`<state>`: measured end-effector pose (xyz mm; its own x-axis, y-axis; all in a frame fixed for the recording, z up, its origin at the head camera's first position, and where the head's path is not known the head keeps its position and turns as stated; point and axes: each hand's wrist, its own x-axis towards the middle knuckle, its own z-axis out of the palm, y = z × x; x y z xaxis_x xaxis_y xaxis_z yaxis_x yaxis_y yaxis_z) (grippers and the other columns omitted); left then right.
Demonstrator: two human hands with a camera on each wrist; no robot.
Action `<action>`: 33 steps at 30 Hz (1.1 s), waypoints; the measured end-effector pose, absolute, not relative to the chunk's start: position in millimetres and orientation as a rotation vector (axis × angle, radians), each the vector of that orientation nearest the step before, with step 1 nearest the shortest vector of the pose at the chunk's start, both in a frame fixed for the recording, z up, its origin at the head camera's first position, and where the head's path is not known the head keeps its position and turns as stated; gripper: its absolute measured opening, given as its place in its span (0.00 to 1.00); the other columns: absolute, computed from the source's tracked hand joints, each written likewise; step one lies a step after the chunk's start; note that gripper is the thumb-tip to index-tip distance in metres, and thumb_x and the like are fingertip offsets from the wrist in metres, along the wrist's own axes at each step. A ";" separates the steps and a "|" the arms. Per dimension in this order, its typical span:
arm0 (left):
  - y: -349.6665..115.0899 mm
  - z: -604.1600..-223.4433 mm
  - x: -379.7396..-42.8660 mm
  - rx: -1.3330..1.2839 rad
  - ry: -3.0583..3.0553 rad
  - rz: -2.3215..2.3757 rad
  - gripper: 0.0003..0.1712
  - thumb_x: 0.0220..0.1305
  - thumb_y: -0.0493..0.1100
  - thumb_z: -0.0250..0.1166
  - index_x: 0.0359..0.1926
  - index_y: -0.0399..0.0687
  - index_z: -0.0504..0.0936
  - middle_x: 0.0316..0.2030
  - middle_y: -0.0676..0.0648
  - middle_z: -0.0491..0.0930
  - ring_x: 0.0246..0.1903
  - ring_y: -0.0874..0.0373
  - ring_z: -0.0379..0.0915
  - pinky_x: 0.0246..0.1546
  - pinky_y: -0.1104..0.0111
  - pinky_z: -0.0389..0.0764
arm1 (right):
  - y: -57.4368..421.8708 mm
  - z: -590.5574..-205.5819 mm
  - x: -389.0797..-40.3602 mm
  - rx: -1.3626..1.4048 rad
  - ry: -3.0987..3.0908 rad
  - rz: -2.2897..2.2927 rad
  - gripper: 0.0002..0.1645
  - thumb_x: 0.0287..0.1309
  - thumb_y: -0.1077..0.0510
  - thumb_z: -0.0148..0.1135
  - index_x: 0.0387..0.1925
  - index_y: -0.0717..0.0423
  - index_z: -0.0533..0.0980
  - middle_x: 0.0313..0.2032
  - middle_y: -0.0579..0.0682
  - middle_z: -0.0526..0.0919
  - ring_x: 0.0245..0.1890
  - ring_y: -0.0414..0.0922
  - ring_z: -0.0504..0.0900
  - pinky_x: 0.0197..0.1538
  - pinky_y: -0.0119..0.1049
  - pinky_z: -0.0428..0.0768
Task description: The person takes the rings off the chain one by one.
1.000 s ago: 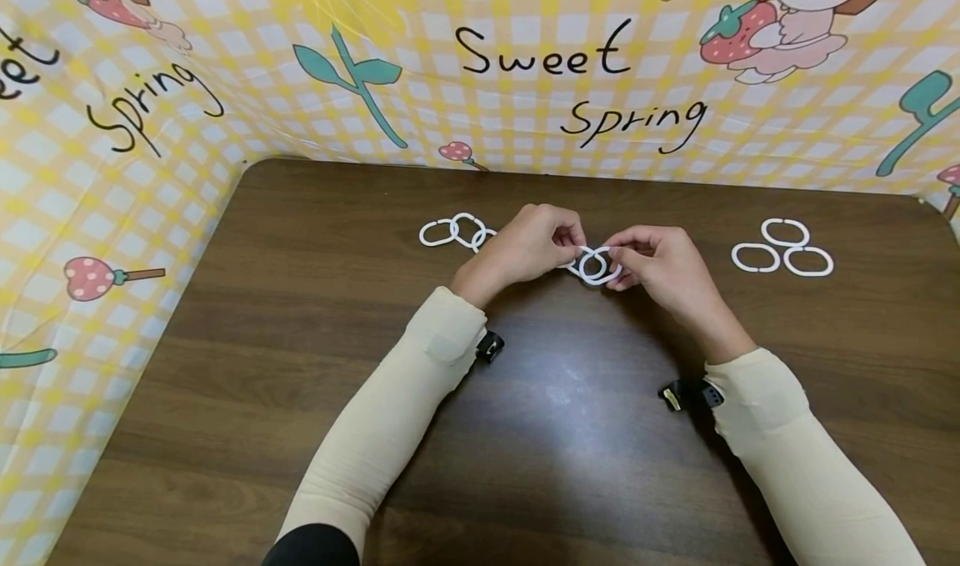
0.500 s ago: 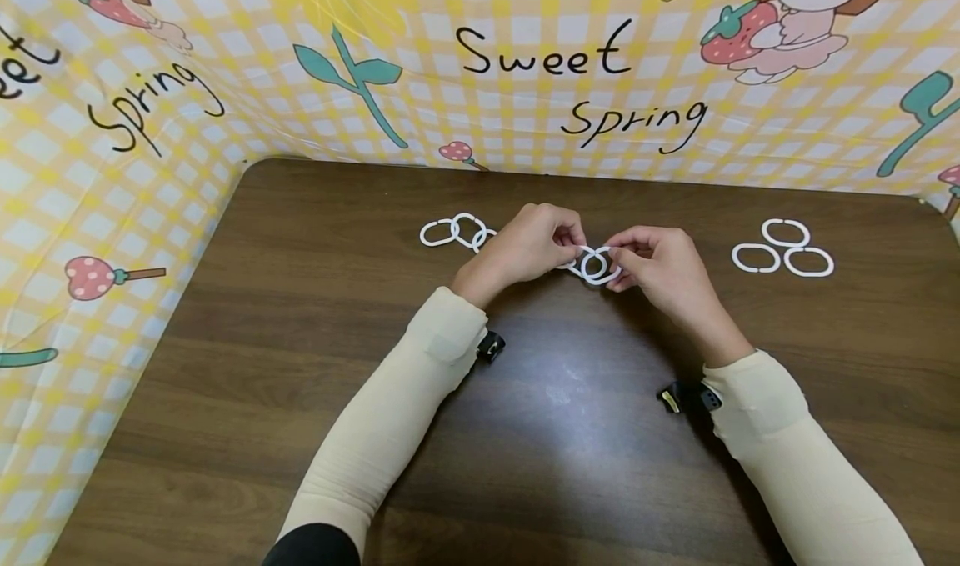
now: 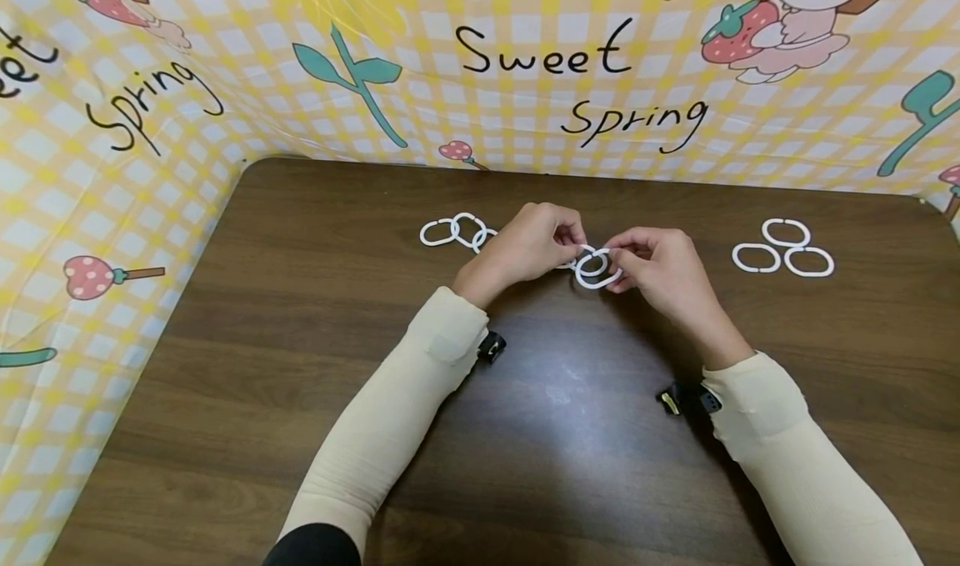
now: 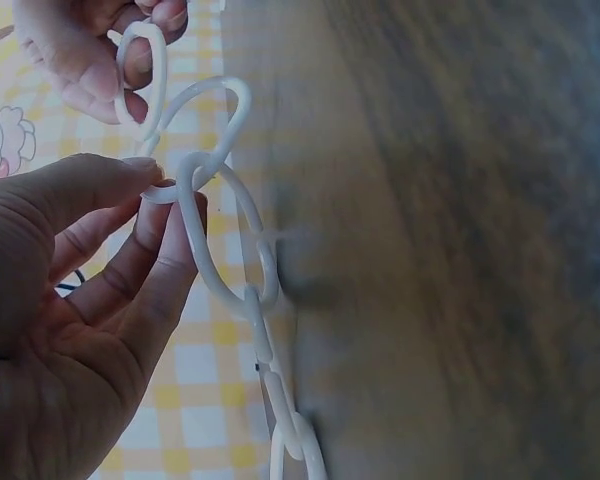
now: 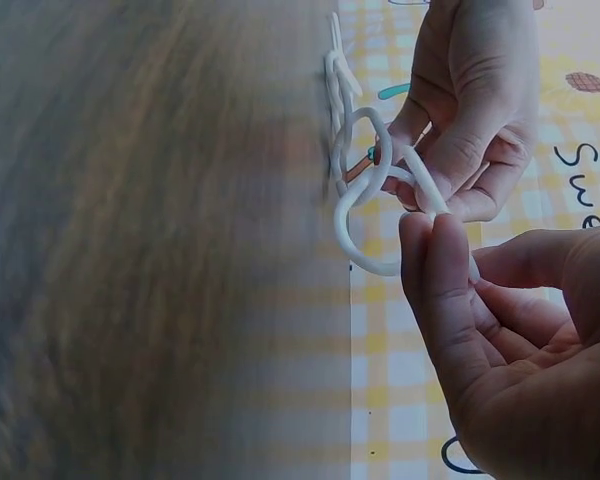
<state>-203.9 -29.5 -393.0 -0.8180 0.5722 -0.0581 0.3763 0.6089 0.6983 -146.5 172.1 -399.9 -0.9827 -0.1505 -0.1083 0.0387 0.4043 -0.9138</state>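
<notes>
Near the back of the table, my left hand (image 3: pixel 528 245) pinches a white plastic chain link (image 4: pixel 243 105) between thumb and fingertips. From it more joined links (image 4: pixel 202 255) run down in the left wrist view; in the head view the chain's far end (image 3: pixel 468 215) shows left of my left hand, its middle hidden behind that hand. My right hand (image 3: pixel 660 266) pinches another white oval link (image 5: pixel 342 235) by its right side. The two held links overlap between my hands; whether they are hooked together I cannot tell.
Three loose white links lie close together on the right of the brown table (image 3: pixel 300 383): an upper one (image 3: pixel 785 221), a left one (image 3: pixel 735 257) and a right one (image 3: pixel 831 262). A yellow checked cloth (image 3: pixel 525 132) stands along the back and left edges.
The link in my right hand has tilted and shifted slightly down toward me against the left-hand link. Both hands stay almost in place, still pinching; the loose links have not moved.
</notes>
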 end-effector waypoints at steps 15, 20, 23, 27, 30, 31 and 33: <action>-35.4 -398.1 -203.3 0.671 2.469 1.184 0.04 0.69 0.34 0.67 0.43 0.41 0.86 0.35 0.48 0.82 0.37 0.58 0.77 0.40 0.73 0.75 | 191.4 -395.9 -143.5 -0.074 2.447 -1.697 0.13 0.72 0.70 0.55 0.49 0.77 0.80 0.28 0.50 0.84 0.23 0.35 0.86 0.32 0.33 0.88; -39.0 -399.3 -202.2 0.590 2.386 1.327 0.07 0.67 0.32 0.68 0.45 0.37 0.86 0.34 0.48 0.82 0.34 0.59 0.76 0.38 0.74 0.75 | 207.0 -397.1 -141.9 -0.060 2.448 -1.733 0.14 0.72 0.68 0.56 0.51 0.77 0.79 0.26 0.41 0.85 0.25 0.35 0.86 0.33 0.32 0.88; -41.9 -400.1 -201.9 0.541 2.328 1.418 0.08 0.66 0.30 0.67 0.46 0.34 0.86 0.33 0.48 0.81 0.33 0.60 0.76 0.37 0.75 0.76 | 217.3 -398.2 -140.3 -0.026 2.431 -1.801 0.12 0.72 0.69 0.57 0.48 0.76 0.79 0.26 0.39 0.86 0.25 0.35 0.87 0.34 0.31 0.87; -45.3 -401.3 -201.7 0.491 2.253 1.515 0.10 0.66 0.29 0.67 0.47 0.31 0.85 0.33 0.48 0.81 0.32 0.61 0.76 0.36 0.76 0.76 | 233.2 -399.7 -138.0 0.029 2.343 -1.961 0.08 0.69 0.71 0.59 0.40 0.63 0.84 0.26 0.42 0.87 0.25 0.36 0.87 0.33 0.30 0.87; -46.4 -402.2 -201.5 0.465 2.217 1.554 0.10 0.65 0.29 0.67 0.47 0.30 0.84 0.34 0.47 0.81 0.31 0.61 0.77 0.35 0.76 0.77 | 247.4 -400.2 -135.2 0.062 2.272 -2.060 0.15 0.67 0.72 0.59 0.35 0.53 0.86 0.26 0.43 0.88 0.25 0.36 0.87 0.33 0.28 0.86; -46.5 -402.5 -201.5 0.461 2.215 1.559 0.10 0.65 0.29 0.67 0.48 0.30 0.84 0.34 0.46 0.81 0.31 0.61 0.77 0.35 0.76 0.77 | 252.3 -400.2 -134.0 0.071 2.250 -2.087 0.16 0.67 0.73 0.60 0.34 0.52 0.86 0.27 0.43 0.88 0.24 0.36 0.87 0.33 0.28 0.86; -46.7 -403.0 -201.4 0.450 2.208 1.572 0.11 0.65 0.29 0.67 0.48 0.30 0.84 0.35 0.45 0.82 0.32 0.61 0.77 0.35 0.76 0.77 | 262.2 -400.2 -131.4 0.089 2.225 -2.125 0.16 0.67 0.74 0.60 0.34 0.53 0.86 0.27 0.44 0.88 0.24 0.36 0.88 0.33 0.27 0.86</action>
<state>-201.4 -46.7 -403.0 -0.8716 0.4731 -0.1282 0.0336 0.3185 0.9473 -131.4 262.2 -400.2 -0.9963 -0.0020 -0.0860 0.0859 0.0461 -0.9952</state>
